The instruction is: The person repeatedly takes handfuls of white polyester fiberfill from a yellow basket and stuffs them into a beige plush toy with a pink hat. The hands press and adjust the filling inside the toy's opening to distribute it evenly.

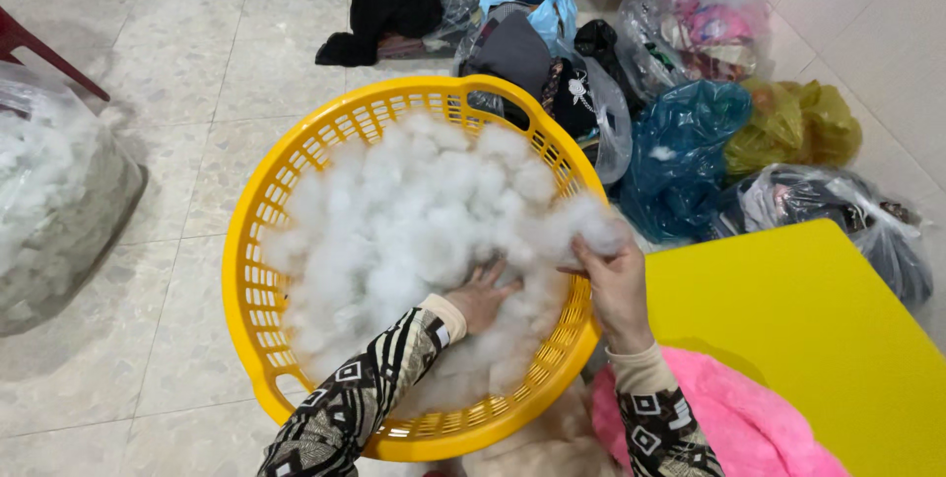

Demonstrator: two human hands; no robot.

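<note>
Pale speckled floor tiles run under everything, and on them sits a round yellow basket with slotted walls, heaped with loose white stuffing fibre. Both of the person's arms come up from the bottom edge in black-and-white patterned sleeves. The left hand lies palm down and spread, pressed into the fluff near the middle of the basket, so the bulk of the fibre lies ahead of it and to its left; it grips nothing that can be seen. The right hand is over the basket's right rim, fingers pinched closed on a tuft of fibre that trails back toward the heap, drawn out to the right and slightly upward. So the pinched tuft lies between the two hands, closer to the right one, with the left hand bearing down on the mass it comes from. To the right of the basket is a yellow tabletop, and below it a bright pink fuzzy cloth. Behind the basket stand bags of clothing, and at the left edge a clear bag of more stuffing.
</note>
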